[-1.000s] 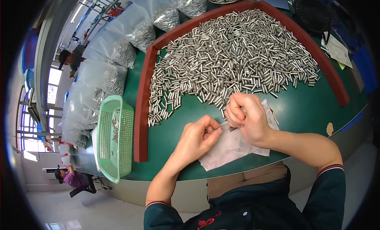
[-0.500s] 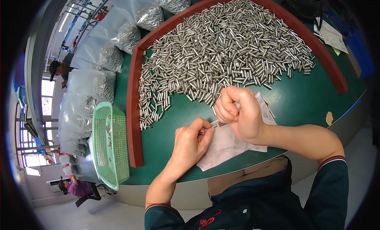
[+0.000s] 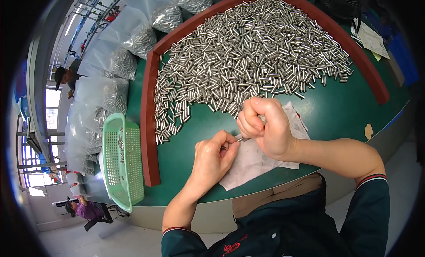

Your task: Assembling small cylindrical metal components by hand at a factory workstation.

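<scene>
My left hand (image 3: 211, 156) is closed, pinching a small metal pin (image 3: 239, 140) between thumb and forefinger. Just to its right, my right hand (image 3: 269, 128) makes a fist around a slim tool whose dark tip (image 3: 245, 138) pokes out below the fingers; its kind is hidden. The pin's end meets or nearly meets that tip. Beneath both hands lies a crumpled whitish cloth or paper (image 3: 248, 164). Beyond them spreads a large heap of short shiny metal pins (image 3: 252, 53) on the green tabletop (image 3: 336, 111).
A dark red wooden frame (image 3: 150, 124) borders the heap. To the left stand a light green plastic basket (image 3: 137, 168) with a few pins in it and several clear bags of pins (image 3: 124, 62). A black fan (image 3: 340, 2) and papers (image 3: 372, 40) are at the far right.
My hands have drawn slightly closer together, and the pin's end has come up to the dark tip under my right fist. The heap looks the same.
</scene>
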Tool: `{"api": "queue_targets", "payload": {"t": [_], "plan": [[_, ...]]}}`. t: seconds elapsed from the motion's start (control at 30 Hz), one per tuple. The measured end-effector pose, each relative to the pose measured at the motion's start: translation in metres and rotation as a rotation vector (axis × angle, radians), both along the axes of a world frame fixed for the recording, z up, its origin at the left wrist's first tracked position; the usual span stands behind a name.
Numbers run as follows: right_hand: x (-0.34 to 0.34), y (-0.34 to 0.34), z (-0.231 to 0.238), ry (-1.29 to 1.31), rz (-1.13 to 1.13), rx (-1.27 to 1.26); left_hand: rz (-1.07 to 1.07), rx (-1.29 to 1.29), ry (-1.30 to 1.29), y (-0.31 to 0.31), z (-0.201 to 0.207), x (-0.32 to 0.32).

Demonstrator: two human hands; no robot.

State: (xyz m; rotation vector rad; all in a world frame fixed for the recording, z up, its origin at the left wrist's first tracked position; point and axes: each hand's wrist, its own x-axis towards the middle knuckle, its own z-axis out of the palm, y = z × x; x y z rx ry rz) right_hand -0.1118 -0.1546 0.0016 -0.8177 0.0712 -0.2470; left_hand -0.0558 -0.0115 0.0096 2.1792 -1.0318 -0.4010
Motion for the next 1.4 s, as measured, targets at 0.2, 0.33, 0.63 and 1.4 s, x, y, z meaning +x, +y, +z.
{"api": "queue_targets", "payload": {"t": [0.2, 0.33, 0.63, 1.4], "plan": [[-0.003, 0.006, -0.001, -0.032, -0.028, -0.079, 0.02, -0.017, 0.049, 0.001, -0.002, 0.0], [-0.004, 0.011, 0.002, -0.071, -0.091, -0.175, 0.021, -0.025, 0.088, -0.001, -0.001, 0.002], [-0.006, 0.015, 0.008, -0.06, -0.104, -0.312, 0.01, -0.006, 0.088, -0.003, 0.003, 0.004], [-0.001, -0.016, 0.009, -0.054, -0.052, 0.14, 0.093, -0.639, 1.365, 0.012, -0.002, 0.032]]}}
